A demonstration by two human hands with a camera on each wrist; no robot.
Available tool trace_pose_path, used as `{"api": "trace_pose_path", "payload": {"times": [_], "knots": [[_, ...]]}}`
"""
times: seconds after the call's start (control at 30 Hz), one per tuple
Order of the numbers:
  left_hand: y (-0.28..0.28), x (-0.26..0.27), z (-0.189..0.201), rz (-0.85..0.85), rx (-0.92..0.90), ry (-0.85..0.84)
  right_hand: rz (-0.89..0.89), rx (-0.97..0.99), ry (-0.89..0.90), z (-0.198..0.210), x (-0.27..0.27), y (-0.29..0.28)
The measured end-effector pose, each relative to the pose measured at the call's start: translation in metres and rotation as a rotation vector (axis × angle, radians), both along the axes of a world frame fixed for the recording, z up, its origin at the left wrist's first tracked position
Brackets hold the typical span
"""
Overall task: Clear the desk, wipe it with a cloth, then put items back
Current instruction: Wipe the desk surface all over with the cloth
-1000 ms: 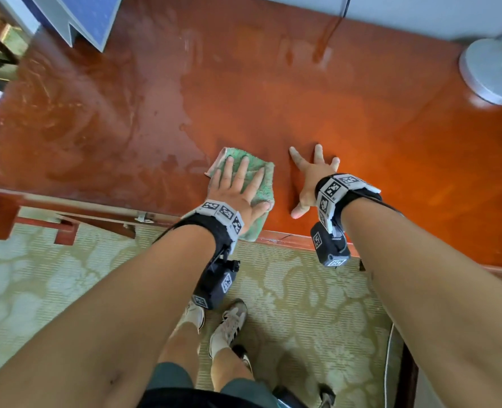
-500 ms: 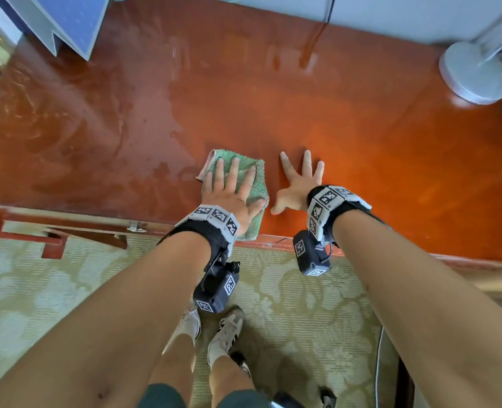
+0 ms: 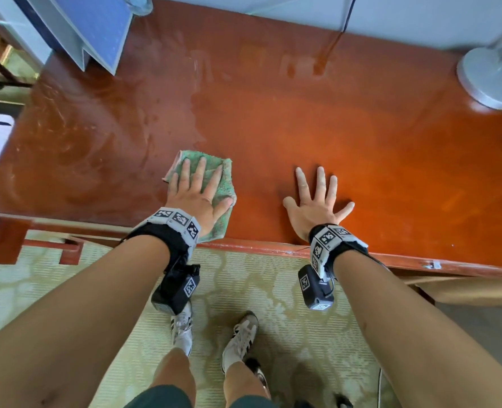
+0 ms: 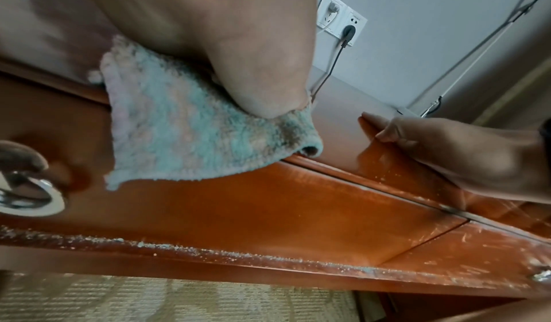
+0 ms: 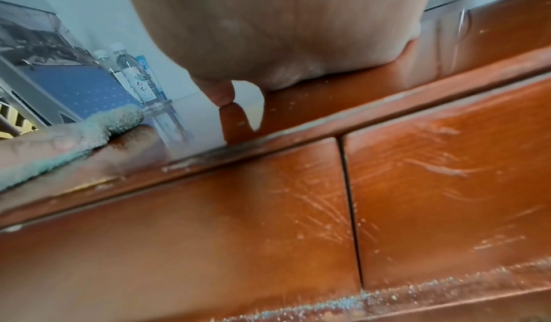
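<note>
A folded green cloth (image 3: pixel 223 184) lies on the glossy red-brown desk (image 3: pixel 302 128) near its front edge. My left hand (image 3: pixel 198 189) presses flat on the cloth with straight fingers; the cloth (image 4: pixel 185 134) hangs a little over the desk edge in the left wrist view. My right hand (image 3: pixel 317 198) rests flat on the bare desk to the right of the cloth, fingers spread. The right wrist view shows the palm (image 5: pixel 283 32) on the desk top and the cloth (image 5: pixel 98 126) at far left. Damp streaks mark the desk's left half.
A blue and grey box (image 3: pixel 90 28) stands at the desk's back left corner, with water bottles (image 5: pixel 134 75) beside it. A round grey lamp base (image 3: pixel 491 75) sits at the back right. A cable (image 3: pixel 346 16) runs down the wall. Drawer fronts (image 5: pixel 268 209) are below the edge.
My left hand and the cloth have slid left along the front edge. My right hand has stayed on the desk, so the gap between the hands has widened.
</note>
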State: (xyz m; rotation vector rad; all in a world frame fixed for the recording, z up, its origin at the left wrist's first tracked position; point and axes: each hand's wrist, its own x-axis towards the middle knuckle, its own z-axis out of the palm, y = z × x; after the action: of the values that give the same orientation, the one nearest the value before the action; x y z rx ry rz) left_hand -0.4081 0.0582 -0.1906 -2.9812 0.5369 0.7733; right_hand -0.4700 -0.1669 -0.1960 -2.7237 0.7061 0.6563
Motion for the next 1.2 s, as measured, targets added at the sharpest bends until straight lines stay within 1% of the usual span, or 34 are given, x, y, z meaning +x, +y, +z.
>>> {"api": "trace_pose_path", "payload": {"times": [0.13, 0.2, 0.27, 0.33, 0.5, 0.6, 0.77, 0.87, 0.97, 1.1, 1.2], "knots": [[0.000, 0.004, -0.003, -0.029, -0.005, -0.013, -0.027, -0.045, -0.044, 0.003, 0.005, 0.011], [0.003, 0.008, -0.003, -0.054, -0.007, -0.015, 0.044, -0.036, -0.102, 0.003, 0.012, 0.036], [0.009, 0.010, -0.005, -0.097, -0.017, -0.034, 0.103, -0.008, -0.120, -0.001, 0.017, 0.069], [0.021, 0.014, -0.008, -0.150, -0.024, -0.085, 0.079, -0.033, -0.120, -0.008, 0.019, 0.088], [0.061, 0.036, -0.008, -0.137, -0.031, -0.101, 0.064, -0.092, -0.108, -0.012, 0.019, 0.087], [0.074, 0.044, -0.007, -0.130, -0.029, -0.098, 0.045, -0.104, -0.102, -0.013, 0.020, 0.091], [0.056, 0.033, -0.005, -0.075, -0.033, -0.101, -0.003, -0.125, -0.114, -0.016, 0.025, 0.096], [0.030, 0.016, -0.004, -0.134, -0.050, -0.100, -0.014, -0.133, -0.116, -0.017, 0.025, 0.099], [0.015, 0.003, -0.007, -0.191, -0.095, -0.118, -0.007, -0.169, -0.188, -0.019, 0.021, 0.100], [0.029, 0.012, -0.011, -0.261, -0.134, -0.137, -0.016, -0.195, -0.204, -0.021, 0.020, 0.101], [0.040, 0.025, -0.011, -0.252, -0.127, -0.142, -0.025, -0.188, -0.224, -0.022, 0.020, 0.100]]}}
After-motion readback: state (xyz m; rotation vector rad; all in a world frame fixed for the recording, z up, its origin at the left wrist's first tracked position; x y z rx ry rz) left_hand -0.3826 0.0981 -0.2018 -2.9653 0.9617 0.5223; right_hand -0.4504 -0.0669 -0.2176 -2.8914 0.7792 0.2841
